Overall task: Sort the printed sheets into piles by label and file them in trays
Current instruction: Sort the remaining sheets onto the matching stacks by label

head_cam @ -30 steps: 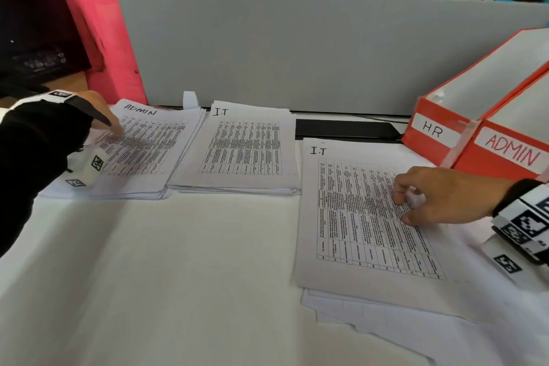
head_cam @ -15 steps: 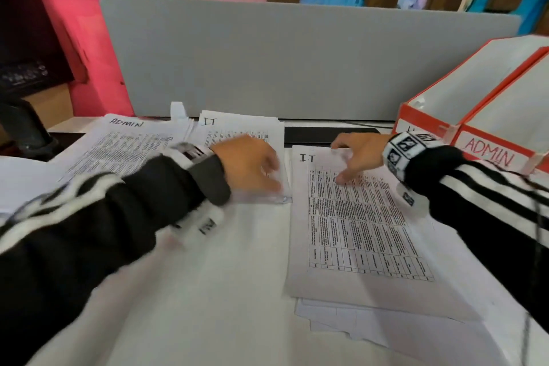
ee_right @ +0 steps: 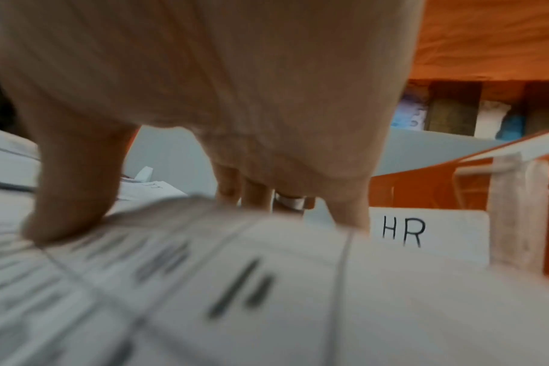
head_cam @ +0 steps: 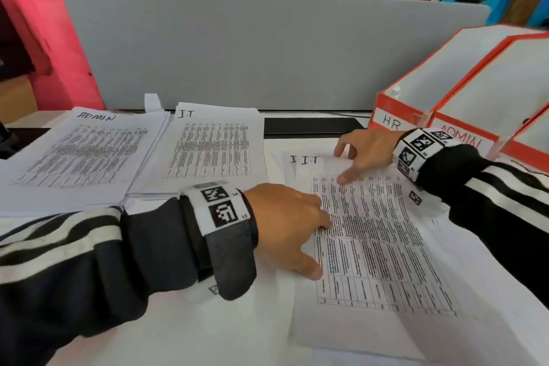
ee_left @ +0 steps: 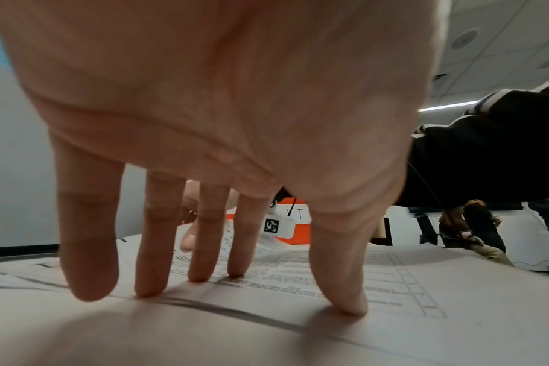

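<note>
On desk — piles "ADMIN" | "I.T" | trays "HR"

Three paper piles, three trays

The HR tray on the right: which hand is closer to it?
Right. The right hand lies just in front of the HR tray, at the far corner of the I.T sheet. The left hand presses that sheet's near left edge, farther away.
</note>
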